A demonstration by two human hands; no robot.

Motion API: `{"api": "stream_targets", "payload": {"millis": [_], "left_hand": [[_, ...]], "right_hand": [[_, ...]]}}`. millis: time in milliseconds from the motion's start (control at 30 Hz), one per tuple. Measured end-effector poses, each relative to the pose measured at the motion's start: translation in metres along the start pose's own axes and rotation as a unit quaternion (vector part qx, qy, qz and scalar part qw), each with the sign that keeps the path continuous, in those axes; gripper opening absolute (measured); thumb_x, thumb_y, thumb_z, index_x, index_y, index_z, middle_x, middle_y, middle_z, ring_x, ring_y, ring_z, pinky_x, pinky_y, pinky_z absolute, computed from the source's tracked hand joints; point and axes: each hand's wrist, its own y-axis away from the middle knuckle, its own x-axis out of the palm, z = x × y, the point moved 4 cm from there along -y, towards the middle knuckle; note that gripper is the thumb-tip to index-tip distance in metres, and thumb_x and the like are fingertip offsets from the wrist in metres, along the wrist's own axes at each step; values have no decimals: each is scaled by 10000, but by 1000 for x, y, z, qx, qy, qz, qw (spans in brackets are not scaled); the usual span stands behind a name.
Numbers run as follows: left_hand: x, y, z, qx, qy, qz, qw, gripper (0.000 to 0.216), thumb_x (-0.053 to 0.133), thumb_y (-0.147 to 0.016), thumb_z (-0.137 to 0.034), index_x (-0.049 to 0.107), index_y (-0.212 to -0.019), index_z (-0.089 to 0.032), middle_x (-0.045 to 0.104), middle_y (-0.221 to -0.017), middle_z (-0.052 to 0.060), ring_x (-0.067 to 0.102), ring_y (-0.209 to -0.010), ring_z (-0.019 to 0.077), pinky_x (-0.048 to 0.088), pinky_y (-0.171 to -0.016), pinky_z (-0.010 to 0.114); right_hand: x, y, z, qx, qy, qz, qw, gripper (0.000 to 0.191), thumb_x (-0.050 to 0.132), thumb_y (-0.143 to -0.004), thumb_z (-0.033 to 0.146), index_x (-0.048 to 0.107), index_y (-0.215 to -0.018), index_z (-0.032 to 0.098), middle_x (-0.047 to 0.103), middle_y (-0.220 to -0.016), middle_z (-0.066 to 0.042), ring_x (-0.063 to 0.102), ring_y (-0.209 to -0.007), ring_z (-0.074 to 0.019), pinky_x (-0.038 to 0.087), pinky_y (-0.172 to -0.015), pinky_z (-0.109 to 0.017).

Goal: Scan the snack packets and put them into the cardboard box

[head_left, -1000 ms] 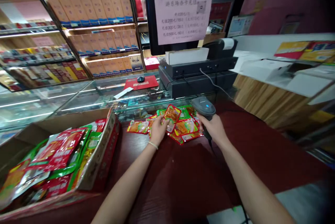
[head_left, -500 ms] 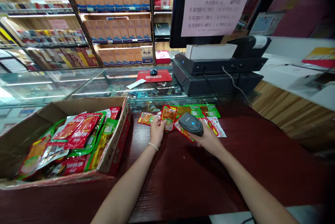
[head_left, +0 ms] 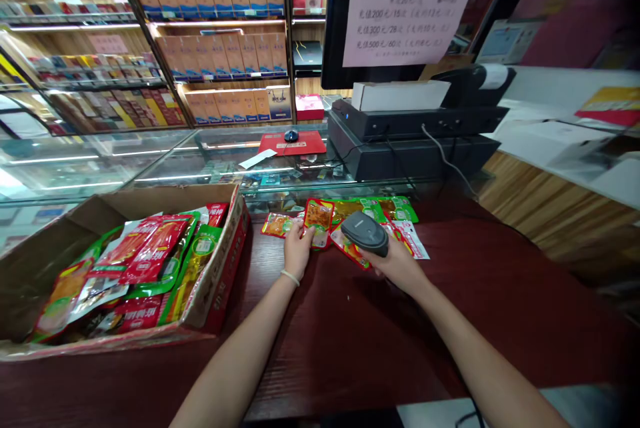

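My left hand point(head_left: 297, 249) pinches a small red-edged snack packet point(head_left: 318, 220) and holds it tilted up off the dark red counter point(head_left: 500, 295). My right hand point(head_left: 398, 264) grips a dark grey barcode scanner point(head_left: 365, 233), its head pointing left at that packet. Under and behind both hands lies a spread of several red and green snack packets point(head_left: 390, 209) on the counter.
A cardboard box point(head_left: 226, 248) full of snack packets stands at the left. Behind the counter is a glass display case point(head_left: 210, 168), a black register with a receipt printer point(head_left: 415, 128), a monitor with a pink paper notice point(head_left: 410, 5), and shelves of boxed goods.
The scanner swung left and down from an upright hold to hover over the packets beside the held packet. The view tilted and shifted, bringing the box closer to centre.
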Motion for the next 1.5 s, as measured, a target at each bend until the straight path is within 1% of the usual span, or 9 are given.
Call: {"api": "stream_targets", "payload": {"millis": [267, 467, 600, 700, 833, 967, 1233, 1333, 1500], "left_hand": [[-2, 13, -27, 77, -155, -50, 984, 199, 561, -876, -227, 568, -1065, -166, 650, -936, 53, 606, -834, 168, 467, -790, 286], [-25, 48, -133, 181, -261, -11, 948, 276, 515, -922, -228, 575, -1191, -212, 688, -999, 44, 635, -863, 161, 480, -809, 265], [-76, 75, -206, 257, -353, -17, 899, 298, 494, -941, -249, 611, -1216, -240, 690, -1152, 60, 656, -1007, 202, 484, -901, 293], [-133, 82, -230, 256, -458, -91, 847, 325, 475, -943, -229, 619, -1233, -261, 702, -1150, 52, 659, -1021, 210, 486, -918, 308], [-199, 78, -225, 222, -563, -141, 784, 405, 462, -906, -147, 610, -1271, -238, 655, -1269, 81, 577, -1211, 257, 432, -1038, 399], [-226, 69, -201, 136, -592, -66, 792, 376, 563, -853, -189, 658, -1215, -230, 701, -1183, 97, 647, -1095, 292, 491, -964, 421], [-208, 72, -208, 144, -592, -80, 789, 281, 540, -904, -266, 695, -1138, -254, 754, -1018, 74, 709, -902, 266, 527, -789, 334], [-176, 72, -220, 173, -584, -64, 791, 289, 523, -919, -292, 684, -1156, -259, 746, -1058, 62, 701, -936, 263, 519, -806, 337], [-91, 59, -216, 238, -521, 22, 820, 293, 507, -927, -290, 679, -1162, -262, 740, -1073, 46, 688, -950, 233, 508, -839, 309]], "right_hand": [[8, 4, -5, 69, -141, 34, 987, 350, 696, -750, 531, 590, -725, 198, 534, -463, 34, 503, -369, -131, 390, -378, -252], [11, 8, -1, 66, -162, 33, 984, 394, 749, -686, 552, 589, -689, 192, 545, -456, 18, 509, -370, -134, 397, -375, -250], [21, 5, 15, 74, -169, 67, 981, 439, 754, -671, 594, 581, -657, 191, 566, -500, -4, 525, -392, -138, 407, -379, -255], [37, 1, 42, 54, -143, 132, 979, 477, 722, -690, 633, 567, -602, 191, 571, -499, -21, 531, -397, -137, 409, -390, -255], [63, -4, 76, -7, -97, 181, 979, 465, 689, -735, 618, 563, -600, 191, 569, -482, -15, 534, -402, -132, 409, -410, -246], [83, -6, 90, -27, -100, 184, 977, 449, 675, -752, 603, 557, -619, 191, 577, -488, -10, 536, -404, -128, 409, -414, -243], [83, -11, 85, -4, -128, 158, 979, 445, 715, -711, 587, 535, -626, 189, 549, -478, 12, 520, -387, -115, 401, -389, -231], [64, -14, 78, 4, -137, 126, 983, 435, 725, -700, 584, 538, -661, 193, 552, -491, 21, 514, -381, -115, 394, -377, -229], [19, -21, 53, 17, -129, 60, 990, 408, 703, -752, 566, 535, -639, 212, 542, -467, 19, 494, -376, -118, 388, -375, -241]]}}
